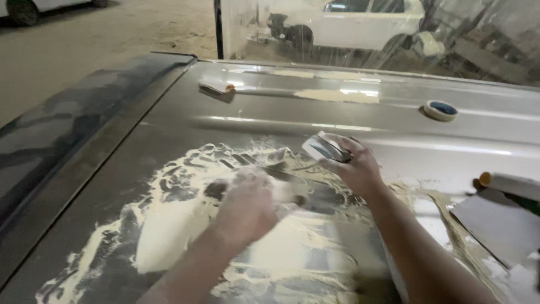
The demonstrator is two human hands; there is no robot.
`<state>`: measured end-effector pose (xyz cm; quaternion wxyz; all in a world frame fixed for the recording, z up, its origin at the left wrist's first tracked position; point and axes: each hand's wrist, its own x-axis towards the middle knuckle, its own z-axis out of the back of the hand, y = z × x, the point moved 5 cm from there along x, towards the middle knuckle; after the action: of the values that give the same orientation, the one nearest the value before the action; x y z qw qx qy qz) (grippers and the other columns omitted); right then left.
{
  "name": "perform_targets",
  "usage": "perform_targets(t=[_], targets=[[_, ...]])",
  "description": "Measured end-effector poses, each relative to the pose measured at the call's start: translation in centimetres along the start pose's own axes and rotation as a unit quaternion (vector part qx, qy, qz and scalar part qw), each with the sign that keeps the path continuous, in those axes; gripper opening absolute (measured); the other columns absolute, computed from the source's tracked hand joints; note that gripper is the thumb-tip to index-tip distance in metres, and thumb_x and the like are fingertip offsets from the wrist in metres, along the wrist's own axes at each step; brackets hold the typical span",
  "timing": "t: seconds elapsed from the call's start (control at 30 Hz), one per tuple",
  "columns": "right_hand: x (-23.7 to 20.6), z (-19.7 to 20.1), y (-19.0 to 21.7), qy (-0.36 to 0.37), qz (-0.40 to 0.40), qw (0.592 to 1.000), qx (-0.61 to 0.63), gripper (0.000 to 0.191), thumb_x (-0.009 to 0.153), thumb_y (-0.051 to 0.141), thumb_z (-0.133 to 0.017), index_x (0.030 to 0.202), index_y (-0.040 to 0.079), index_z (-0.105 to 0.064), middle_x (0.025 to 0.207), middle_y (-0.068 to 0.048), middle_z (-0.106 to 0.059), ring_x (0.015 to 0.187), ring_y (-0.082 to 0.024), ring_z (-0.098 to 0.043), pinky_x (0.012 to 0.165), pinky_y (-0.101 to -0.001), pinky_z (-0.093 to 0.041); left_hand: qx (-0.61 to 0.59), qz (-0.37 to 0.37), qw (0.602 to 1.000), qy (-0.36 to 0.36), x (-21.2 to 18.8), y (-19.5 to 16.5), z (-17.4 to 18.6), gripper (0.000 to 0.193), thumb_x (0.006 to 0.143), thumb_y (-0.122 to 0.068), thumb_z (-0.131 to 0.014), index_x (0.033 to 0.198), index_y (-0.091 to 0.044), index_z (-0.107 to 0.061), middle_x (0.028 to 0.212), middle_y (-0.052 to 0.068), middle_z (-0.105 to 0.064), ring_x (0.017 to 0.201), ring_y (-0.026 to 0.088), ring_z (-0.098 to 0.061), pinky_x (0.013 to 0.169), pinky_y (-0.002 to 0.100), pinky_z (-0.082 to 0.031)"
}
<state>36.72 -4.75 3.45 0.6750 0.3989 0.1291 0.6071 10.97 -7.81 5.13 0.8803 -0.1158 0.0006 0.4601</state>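
My left hand point(251, 204) presses flat on a grey car body panel point(185, 121), blurred by motion, its fingers over a patch of pale cream filler point(169, 225) smeared across the metal. Whether it holds anything under the palm I cannot tell. My right hand point(354, 166) is just to the right and slightly farther away, gripping a flat grey-and-white spreader point(325, 149) tilted above the panel.
A roll of masking tape point(440, 110) lies on the panel at the right rear. A small folded piece of sandpaper point(216, 85) rests at the far edge. Flat boards and a tube point(506, 183) lie at the right. A white car point(365, 22) stands behind.
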Motion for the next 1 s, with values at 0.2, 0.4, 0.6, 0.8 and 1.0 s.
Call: perform_targets(t=[0.2, 0.4, 0.6, 0.8, 1.0], targets=[[-1.9, -2.8, 3.7, 0.123, 0.037, 0.991, -0.033, 0.060, 0.079, 0.040, -0.081, 0.136, 0.030, -0.066, 0.129, -0.004, -0.066, 0.104, -0.021, -0.071, 0.085, -0.0323, -0.065, 0.025, 0.066, 0.996, -0.046, -0.8, 1.5, -1.5, 0.084, 0.095, -0.062, -0.053, 0.143, 0.006, -0.045, 0.151, 0.022, -0.042, 0.143, 0.036, -0.037, 0.121, 0.049, -0.026], [-3.7, -5.3, 9.3, 0.193, 0.133, 0.963, -0.131, 0.061, 0.074, 0.045, -0.085, 0.131, 0.028, -0.071, 0.141, -0.002, -0.058, 0.131, -0.027, -0.055, 0.112, -0.0415, -0.045, -0.009, 0.125, 0.981, -0.150, -4.2, 4.5, -1.5, 0.094, 0.088, -0.063, -0.056, 0.151, 0.004, -0.036, 0.157, 0.024, -0.035, 0.149, 0.039, -0.025, 0.116, 0.051, -0.021], [-3.4, -6.4, 10.0, 0.235, 0.052, 0.948, -0.207, 0.062, 0.077, 0.051, -0.083, 0.132, 0.028, -0.066, 0.155, 0.004, -0.046, 0.141, -0.025, -0.046, 0.117, -0.0415, -0.041, -0.052, 0.228, 0.958, -0.165, -7.5, 9.7, 0.5, 0.076, 0.094, -0.065, -0.052, 0.142, -0.007, -0.051, 0.150, 0.015, -0.049, 0.144, 0.029, -0.042, 0.125, 0.047, -0.022], [-3.8, -7.7, 10.4, 0.230, 0.177, 0.914, -0.284, 0.052, 0.095, 0.051, -0.067, 0.142, 0.029, -0.061, 0.157, -0.001, -0.044, 0.148, -0.030, -0.038, 0.118, -0.0451, -0.037, -0.124, 0.275, 0.935, -0.186, -8.6, 11.8, 1.6, 0.070, 0.089, -0.060, -0.062, 0.143, -0.015, -0.056, 0.147, 0.012, -0.055, 0.138, 0.028, -0.048, 0.122, 0.048, -0.027], [-3.5, -7.6, 9.6, 0.264, 0.129, 0.916, -0.272, 0.057, 0.086, 0.056, -0.064, 0.137, 0.030, -0.063, 0.163, 0.001, -0.040, 0.139, -0.023, -0.050, 0.112, -0.0395, -0.047, -0.104, 0.257, 0.951, -0.135, -8.2, 11.0, 0.8, 0.074, 0.090, -0.061, -0.065, 0.146, -0.014, -0.051, 0.152, 0.014, -0.045, 0.145, 0.031, -0.036, 0.120, 0.048, -0.027]])
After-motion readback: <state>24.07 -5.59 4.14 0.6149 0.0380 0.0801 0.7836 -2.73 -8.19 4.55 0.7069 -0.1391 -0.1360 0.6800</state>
